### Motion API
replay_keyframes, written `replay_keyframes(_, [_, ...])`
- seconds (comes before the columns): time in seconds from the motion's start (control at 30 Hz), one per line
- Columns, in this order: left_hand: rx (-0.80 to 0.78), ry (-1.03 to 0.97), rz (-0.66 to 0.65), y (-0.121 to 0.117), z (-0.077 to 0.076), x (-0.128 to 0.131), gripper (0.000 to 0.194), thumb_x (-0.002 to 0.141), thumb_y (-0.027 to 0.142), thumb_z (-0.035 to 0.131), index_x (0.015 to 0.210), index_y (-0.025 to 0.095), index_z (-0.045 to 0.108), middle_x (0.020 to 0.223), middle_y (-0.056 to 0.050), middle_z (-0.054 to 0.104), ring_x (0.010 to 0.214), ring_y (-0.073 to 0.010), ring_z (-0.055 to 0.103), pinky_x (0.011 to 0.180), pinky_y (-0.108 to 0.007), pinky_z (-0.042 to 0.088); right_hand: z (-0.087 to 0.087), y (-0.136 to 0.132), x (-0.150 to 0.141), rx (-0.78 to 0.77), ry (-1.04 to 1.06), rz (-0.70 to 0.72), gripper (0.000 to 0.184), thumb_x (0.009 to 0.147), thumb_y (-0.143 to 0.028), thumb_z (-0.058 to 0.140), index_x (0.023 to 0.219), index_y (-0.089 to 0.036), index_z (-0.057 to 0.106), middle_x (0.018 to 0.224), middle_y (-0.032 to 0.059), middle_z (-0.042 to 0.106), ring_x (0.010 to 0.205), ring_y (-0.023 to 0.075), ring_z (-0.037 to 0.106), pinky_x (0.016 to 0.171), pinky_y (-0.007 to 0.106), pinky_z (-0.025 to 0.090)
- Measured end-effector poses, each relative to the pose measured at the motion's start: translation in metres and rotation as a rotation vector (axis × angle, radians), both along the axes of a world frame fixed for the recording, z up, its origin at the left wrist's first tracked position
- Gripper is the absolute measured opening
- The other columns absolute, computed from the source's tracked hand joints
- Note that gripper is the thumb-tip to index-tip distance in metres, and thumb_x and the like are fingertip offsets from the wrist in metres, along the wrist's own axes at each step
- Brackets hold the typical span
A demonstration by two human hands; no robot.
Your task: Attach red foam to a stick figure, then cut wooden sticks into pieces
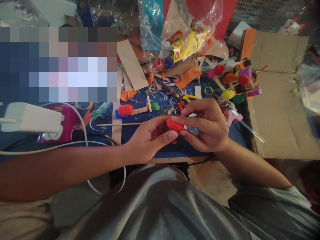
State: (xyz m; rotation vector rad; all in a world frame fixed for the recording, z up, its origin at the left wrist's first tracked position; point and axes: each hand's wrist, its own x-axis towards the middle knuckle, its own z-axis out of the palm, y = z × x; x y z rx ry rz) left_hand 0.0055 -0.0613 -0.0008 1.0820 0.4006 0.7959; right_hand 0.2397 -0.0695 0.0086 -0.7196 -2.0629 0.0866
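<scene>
In the middle of the head view, my left hand and my right hand meet over the near part of the blue table. Between their fingertips is a small red rounded piece, smooth and partly covered by the fingers. My left thumb and the fingers of my right hand press on it from both sides. Just beyond lie scissors with red and yellow handles. Left of them, another red oval piece rests on a blue one, beside a green piece. A thin wooden stick lies near my left hand.
At the right are a cluster of colored rounded pieces on sticks, a pink glue gun and cardboard. A clear bag stands behind. On the left, a white charger and cables sit by a magenta socket block.
</scene>
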Motion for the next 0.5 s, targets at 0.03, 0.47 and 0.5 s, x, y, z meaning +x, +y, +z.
replay_keyframes(0.03, [-0.001, -0.013, -0.004, 0.0000, -0.0007, 0.0001, 0.030, 0.108, 0.044, 0.087, 0.116, 0.017, 0.076, 0.103, -0.004, 0.081, 0.087, -0.0106, 0.078, 0.085, -0.020, 0.069, -0.0001, 0.0003, 0.0003, 0.000, -0.005, 0.000, 0.053, 0.109, -0.030, 0.073, 0.161, -0.038, 0.074, 0.124, 0.0098, 0.072, 0.103, 0.0269, 0.076, 0.077, 0.044, 0.071])
replay_keyframes(0.47, [0.107, 0.135, 0.069, 0.0022, 0.0007, -0.0045, 0.042, 0.104, 0.050, 0.090, 0.127, 0.016, 0.083, 0.113, -0.010, 0.087, 0.101, -0.0204, 0.083, 0.089, -0.029, 0.071, -0.0007, -0.0025, -0.0002, -0.074, 0.000, 0.048, 0.043, 0.110, -0.036, 0.072, 0.151, -0.031, 0.079, 0.124, 0.0117, 0.070, 0.108, 0.0279, 0.075, 0.085, 0.046, 0.072])
replay_keyframes(0.5, [0.105, 0.129, 0.071, 0.0020, 0.0005, -0.0040, 0.040, 0.104, 0.049, 0.090, 0.125, 0.016, 0.082, 0.112, -0.010, 0.087, 0.100, -0.0199, 0.083, 0.088, -0.028, 0.071, -0.0006, -0.0022, -0.0001, -0.077, -0.003, 0.051, 0.043, 0.110, -0.037, 0.072, 0.152, -0.031, 0.079, 0.124, 0.0114, 0.070, 0.108, 0.0276, 0.075, 0.084, 0.046, 0.072])
